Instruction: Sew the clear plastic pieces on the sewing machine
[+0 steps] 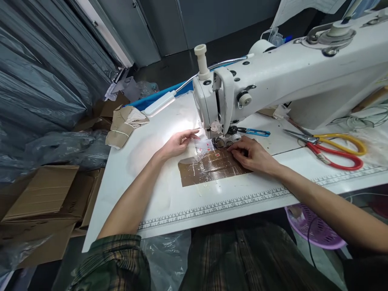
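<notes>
Under the needle area of a white sewing machine (273, 76) lies a small whitish translucent piece with red marks (203, 144). My left hand (178, 144) is at its left edge, thumb and fingertips brought together; what is between them is too small to make out. My right hand (250, 153) is just right of the presser area, fingers curled and pinched close to the machine, their hold partly hidden. Brown tape (212, 167) with a shiny surface covers the table in front of the needle, and my right fingers rest by its upper right part.
Red- and yellow-handled scissors (330, 147) and blue thread snips (254, 131) lie on the right. A lamp (160, 104) and a brown bundle (124, 125) are left. A ruler strip (218, 208) lines the white table's (121, 194) front. Cardboard boxes (45, 194) stand left, a purple basket (318, 232) below.
</notes>
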{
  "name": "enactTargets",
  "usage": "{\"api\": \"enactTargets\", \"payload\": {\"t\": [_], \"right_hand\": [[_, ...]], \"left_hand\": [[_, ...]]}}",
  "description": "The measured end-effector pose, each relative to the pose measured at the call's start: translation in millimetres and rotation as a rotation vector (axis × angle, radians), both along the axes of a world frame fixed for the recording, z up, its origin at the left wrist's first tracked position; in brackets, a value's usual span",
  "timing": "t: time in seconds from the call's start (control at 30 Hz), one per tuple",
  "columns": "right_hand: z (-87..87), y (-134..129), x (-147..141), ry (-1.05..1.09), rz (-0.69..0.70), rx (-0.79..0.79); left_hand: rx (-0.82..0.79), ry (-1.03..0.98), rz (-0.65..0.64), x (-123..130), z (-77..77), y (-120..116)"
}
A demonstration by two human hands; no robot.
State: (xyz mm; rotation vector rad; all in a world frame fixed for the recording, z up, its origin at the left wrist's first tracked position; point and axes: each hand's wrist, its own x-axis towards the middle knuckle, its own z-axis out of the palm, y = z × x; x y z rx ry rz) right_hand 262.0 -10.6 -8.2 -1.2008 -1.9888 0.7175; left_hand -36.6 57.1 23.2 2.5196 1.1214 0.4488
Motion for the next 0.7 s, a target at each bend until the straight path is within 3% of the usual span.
{"api": "enactTargets", "payload": {"t": [0.17,0.27,0.4,0.57,0.7], "right_hand": [[1.5,-4.6,-1.6,-0.015,0.010,0.009],[1.2,-6.2,-2.9,-0.071,0.009,0.057],[-0.5,-7.2,-3.1,-0.159,-0.007,0.125],[-5.0,-7.9,0.3,-0.184,0.016,0.188],[-8.7,-9.3,2.6,-0.211,0.025,0.218]], "left_hand": [[0.180,0.071,0.311,6.7,17.9,-14.7],[0.124,0.298,0.398,16.5,27.8,-23.9],[0.085,0.509,0.307,24.6,23.5,-17.5],[0.082,0.322,0.172,10.9,7.6,4.4],[0.112,0.230,0.228,-20.6,17.4,-9.4]]}}
